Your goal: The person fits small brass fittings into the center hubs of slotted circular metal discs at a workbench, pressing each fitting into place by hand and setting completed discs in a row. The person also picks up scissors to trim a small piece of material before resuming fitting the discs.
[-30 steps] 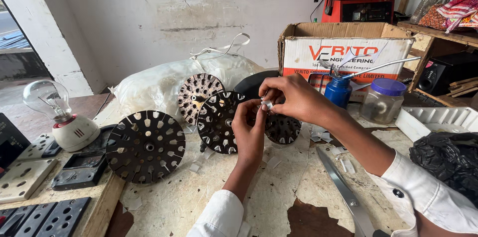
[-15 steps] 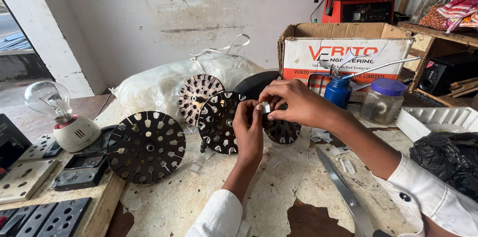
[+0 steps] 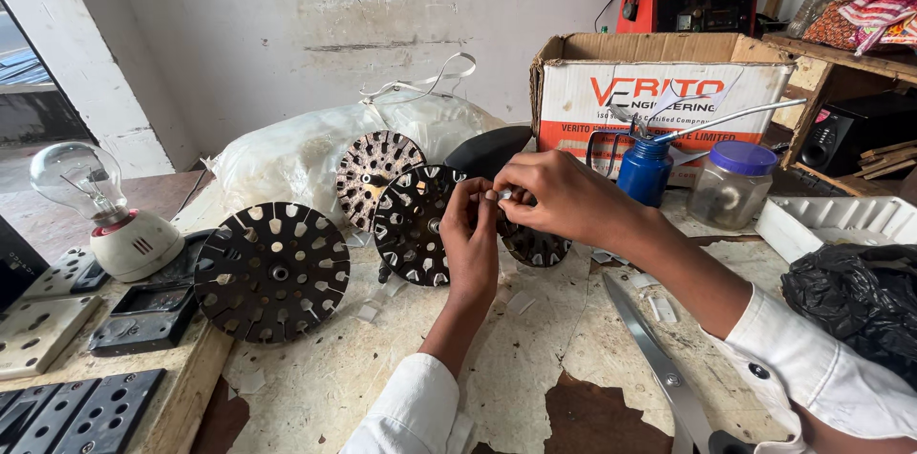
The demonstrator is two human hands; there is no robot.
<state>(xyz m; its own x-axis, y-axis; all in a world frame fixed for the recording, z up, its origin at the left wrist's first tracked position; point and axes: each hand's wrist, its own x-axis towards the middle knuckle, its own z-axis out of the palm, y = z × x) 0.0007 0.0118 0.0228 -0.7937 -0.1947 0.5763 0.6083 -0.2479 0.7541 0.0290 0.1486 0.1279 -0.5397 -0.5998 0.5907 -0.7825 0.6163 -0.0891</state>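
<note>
Cardboard box (image 3: 669,82) behind right hand (image 3: 564,196)

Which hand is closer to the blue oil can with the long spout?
The right hand. It sits just left of the blue metal oil can, while the left hand is farther left, in front of the dark slotted disc.

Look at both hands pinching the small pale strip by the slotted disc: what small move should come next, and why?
Probably ease the strip down into a slot of the upright slotted disc. Both the left hand and right hand pinch it right at the disc's edge, and similar pale slips show in other slots.
</note>
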